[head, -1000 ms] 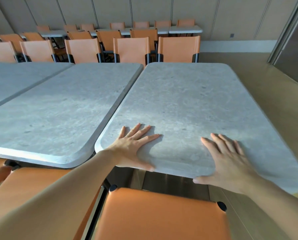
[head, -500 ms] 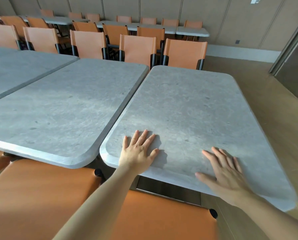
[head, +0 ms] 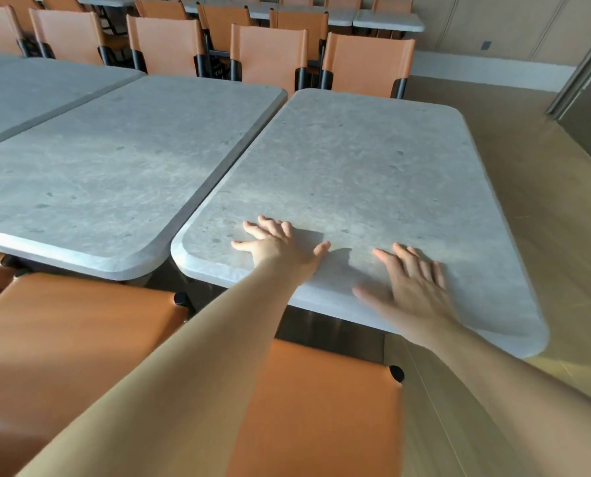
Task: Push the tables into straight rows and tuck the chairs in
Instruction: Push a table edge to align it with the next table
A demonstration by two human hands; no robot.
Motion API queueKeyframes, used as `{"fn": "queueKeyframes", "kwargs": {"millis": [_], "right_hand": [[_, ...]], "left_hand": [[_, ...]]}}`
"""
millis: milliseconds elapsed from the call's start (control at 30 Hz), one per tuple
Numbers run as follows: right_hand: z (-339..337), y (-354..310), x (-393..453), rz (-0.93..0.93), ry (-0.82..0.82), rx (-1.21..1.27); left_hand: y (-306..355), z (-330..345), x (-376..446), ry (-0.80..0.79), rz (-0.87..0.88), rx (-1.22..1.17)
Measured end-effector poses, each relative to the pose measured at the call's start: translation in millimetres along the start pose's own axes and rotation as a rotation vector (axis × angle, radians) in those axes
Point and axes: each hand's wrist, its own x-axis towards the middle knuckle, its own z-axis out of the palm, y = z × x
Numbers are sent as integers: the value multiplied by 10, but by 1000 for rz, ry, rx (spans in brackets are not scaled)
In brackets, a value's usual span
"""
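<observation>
Both hands lie flat with fingers spread on the near end of a grey stone-look table, gripping nothing: the left hand is planted palm-down just inside the near left corner, the right hand, slightly blurred, beside it at the near edge. Directly left of the left hand, a narrow gap separates this table from a second table whose near edge sits slightly farther from the person. Below the wrists, an orange chair stands partly under the near edge, with another orange chair to its left. Beyond the fingertips, at the table's far end, a row of orange chairs faces the tables.
</observation>
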Motion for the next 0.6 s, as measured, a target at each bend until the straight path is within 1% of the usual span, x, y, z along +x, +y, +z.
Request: {"fn": "queueKeyframes", "kwargs": {"millis": [67,167,200,267,333,400,433,467,500,533,567,600], "right_hand": [[16,57,-3,-18,-27,32],[-72,145,63,-64,-41,80],[-150,203,112,-122,-29,48],[-332,456,201,-279,-11,-11],[-381,877,218,-377,22,-23],[-316,1212,144,-357,10,35],[-271,1276,133,-313,-12,66],[-232,1291,153,-272,-16,75],[-211,1283,169,-224,-2,70],[-208,1275,172,-151,30,71],[-215,1270,186,-79,66,84],[-212,1265,209,-27,91,100]], "left_hand": [[105,-26,-23,-25,-66,-11],[137,34,-11,11,-131,0],[145,57,-21,12,-163,-18],[190,96,-31,-36,-239,-81],[394,108,43,-48,-323,-229],[726,105,59,-42,-413,-620],[888,54,36,26,-404,-675],[1064,43,-5,64,-337,-483],[1277,21,-26,144,-216,-318],[1521,-11,26,187,-79,-264],[1783,-111,57,219,48,-264],[2001,-211,88,209,122,-266]]}}
